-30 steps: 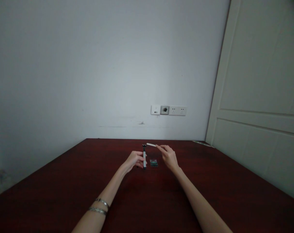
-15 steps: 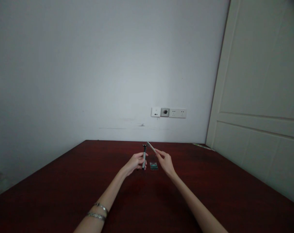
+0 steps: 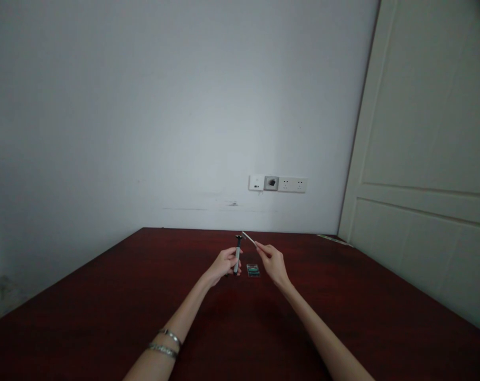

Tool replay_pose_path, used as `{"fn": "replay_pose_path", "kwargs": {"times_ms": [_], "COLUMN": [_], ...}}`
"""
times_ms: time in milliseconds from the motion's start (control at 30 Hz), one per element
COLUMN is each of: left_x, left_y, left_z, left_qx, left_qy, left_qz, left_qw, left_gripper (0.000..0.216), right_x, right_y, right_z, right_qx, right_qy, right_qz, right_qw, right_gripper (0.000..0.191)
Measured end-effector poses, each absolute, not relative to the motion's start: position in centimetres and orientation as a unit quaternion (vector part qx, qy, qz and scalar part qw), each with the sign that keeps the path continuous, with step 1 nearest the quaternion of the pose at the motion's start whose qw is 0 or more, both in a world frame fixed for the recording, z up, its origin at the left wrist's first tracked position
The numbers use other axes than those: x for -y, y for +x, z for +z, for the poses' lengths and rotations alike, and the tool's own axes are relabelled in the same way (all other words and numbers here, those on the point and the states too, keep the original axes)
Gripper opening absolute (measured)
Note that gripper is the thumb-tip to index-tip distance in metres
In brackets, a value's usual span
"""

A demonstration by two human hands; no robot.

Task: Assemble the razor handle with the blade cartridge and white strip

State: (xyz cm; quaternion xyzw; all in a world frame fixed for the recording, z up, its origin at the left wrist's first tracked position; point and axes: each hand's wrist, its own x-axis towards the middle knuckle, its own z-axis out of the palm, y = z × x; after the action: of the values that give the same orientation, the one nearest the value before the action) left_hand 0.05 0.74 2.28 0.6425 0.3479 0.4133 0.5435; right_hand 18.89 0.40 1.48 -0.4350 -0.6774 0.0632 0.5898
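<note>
My left hand point(image 3: 223, 264) is closed round a slim razor handle point(image 3: 237, 255), held upright above the dark red table point(image 3: 105, 296). My right hand point(image 3: 274, 263) pinches a thin pale strip point(image 3: 248, 238) that slants up and left, its far tip close to the handle's top. A small greenish cartridge pack point(image 3: 253, 270) lies flat on the table between the two hands. Two bracelets point(image 3: 165, 343) circle my left wrist.
A white wall stands behind the table with a row of sockets point(image 3: 277, 183). A pale door point(image 3: 426, 159) runs along the table's right side. A thin flat item point(image 3: 334, 240) lies at the table's far right corner.
The strip in my right hand has tilted from nearly level to slanting up-left, closer to the handle's top. Both hands stay in much the same place.
</note>
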Motion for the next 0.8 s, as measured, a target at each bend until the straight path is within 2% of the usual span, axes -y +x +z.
{"fn": "replay_pose_path", "kwargs": {"times_ms": [133,300,567,800], "left_x": [-0.9,-1.1,-1.0,-0.8], "left_y": [0.3,0.5,0.5,0.7], "left_z": [2.0,1.7,2.0,2.0], "left_qx": [-0.373,-0.378,-0.397,-0.368], "left_qy": [0.637,0.642,0.653,0.624], "left_qz": [0.423,0.424,0.421,0.441], "left_qw": [0.525,0.516,0.488,0.53], "left_gripper": [0.026,0.026,0.025,0.025], "right_x": [-0.1,-0.2,-0.1,0.2], "right_y": [18.4,18.3,18.2,17.4], "right_z": [1.6,1.4,1.4,1.3], "right_qx": [0.696,0.665,0.655,0.651], "right_qy": [-0.402,-0.448,-0.436,-0.446], "right_qz": [0.069,0.059,0.078,0.113], "right_qw": [0.591,0.594,0.612,0.603], "right_gripper": [0.034,0.034,0.035,0.033]}}
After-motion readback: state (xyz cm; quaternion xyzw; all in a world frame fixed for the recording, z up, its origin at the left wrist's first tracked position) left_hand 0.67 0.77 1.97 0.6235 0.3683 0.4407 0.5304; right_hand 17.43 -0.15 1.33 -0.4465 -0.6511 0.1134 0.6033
